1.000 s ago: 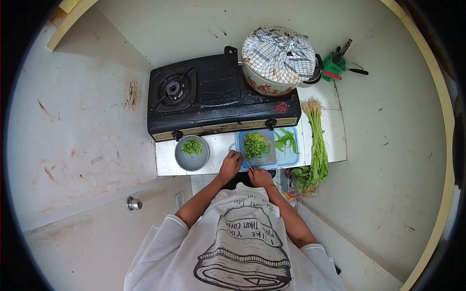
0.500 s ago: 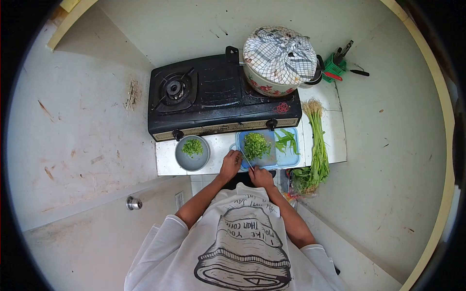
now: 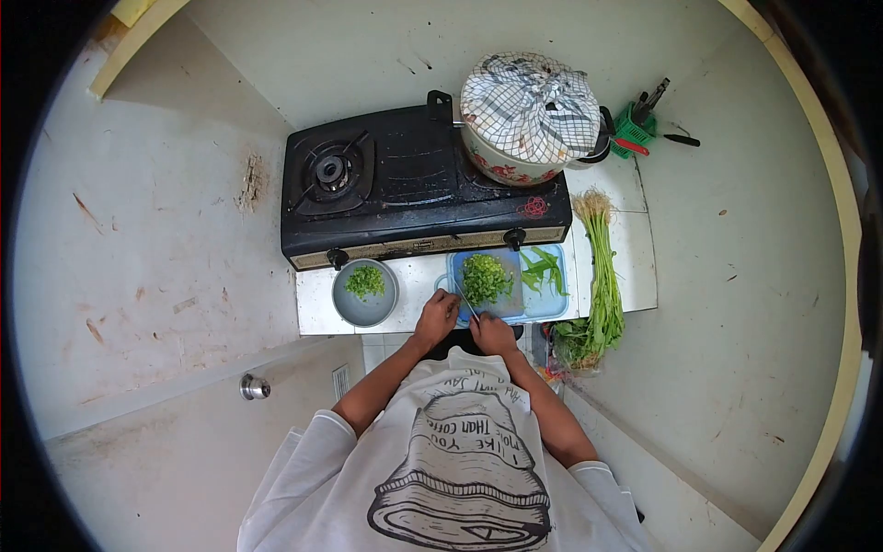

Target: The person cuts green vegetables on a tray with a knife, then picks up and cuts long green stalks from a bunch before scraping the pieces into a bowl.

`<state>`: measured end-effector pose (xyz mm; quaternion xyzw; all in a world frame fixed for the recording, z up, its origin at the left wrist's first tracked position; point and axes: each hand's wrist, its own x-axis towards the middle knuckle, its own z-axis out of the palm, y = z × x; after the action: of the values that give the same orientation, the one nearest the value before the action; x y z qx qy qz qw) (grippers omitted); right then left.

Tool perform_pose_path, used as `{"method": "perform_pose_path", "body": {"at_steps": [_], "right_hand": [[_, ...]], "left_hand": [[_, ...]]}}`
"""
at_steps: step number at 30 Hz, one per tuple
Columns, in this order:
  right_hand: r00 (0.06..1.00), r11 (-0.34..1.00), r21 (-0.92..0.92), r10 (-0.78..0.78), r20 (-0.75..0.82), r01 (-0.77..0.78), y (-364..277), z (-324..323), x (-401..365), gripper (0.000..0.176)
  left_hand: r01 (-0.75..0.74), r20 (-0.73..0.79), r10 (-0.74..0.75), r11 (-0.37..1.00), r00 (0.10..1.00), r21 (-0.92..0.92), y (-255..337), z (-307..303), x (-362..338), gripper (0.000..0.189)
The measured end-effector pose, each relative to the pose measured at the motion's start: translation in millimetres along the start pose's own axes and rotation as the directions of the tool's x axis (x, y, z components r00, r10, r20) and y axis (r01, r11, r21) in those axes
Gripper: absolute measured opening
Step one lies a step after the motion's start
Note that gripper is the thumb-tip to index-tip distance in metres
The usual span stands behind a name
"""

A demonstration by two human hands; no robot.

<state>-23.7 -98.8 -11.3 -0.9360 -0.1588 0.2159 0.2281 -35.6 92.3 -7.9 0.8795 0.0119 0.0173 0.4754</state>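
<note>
My right hand (image 3: 495, 334) is closed round the handle of a knife (image 3: 468, 302) at the front edge of a blue chopping board (image 3: 554, 304). The blade points up and left, over the board's left part. Beside the blade, at the board's left end, my left hand (image 3: 438, 317) has its fingers curled together; what they hold, if anything, is hidden. A heap of chopped green leaves (image 3: 487, 279) lies just beyond the blade. Several longer leaf pieces (image 3: 543, 267) rest on the board's right side. Left of my hands, a grey bowl (image 3: 366, 316) contains more chopped greens (image 3: 365, 281).
A black two-burner stove (image 3: 405, 221) stands behind the board. On its right burner sits a flowered pot (image 3: 510, 168) with a checked cloth (image 3: 529, 101) over it. A bunch of long-stemmed greens (image 3: 602, 267) lies at right, near a green utensil basket (image 3: 633, 124).
</note>
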Motion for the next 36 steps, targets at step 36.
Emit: {"method": "perform_pose_path", "body": {"at_steps": [36], "right_hand": [[1.0,0.999,0.044,-0.026,-0.001,0.026,-4.0,-11.9,-9.9,0.045]], "left_hand": [[0.059,-0.009,-0.059,0.998,0.998,0.01,2.5,0.8,6.0,0.008]]}}
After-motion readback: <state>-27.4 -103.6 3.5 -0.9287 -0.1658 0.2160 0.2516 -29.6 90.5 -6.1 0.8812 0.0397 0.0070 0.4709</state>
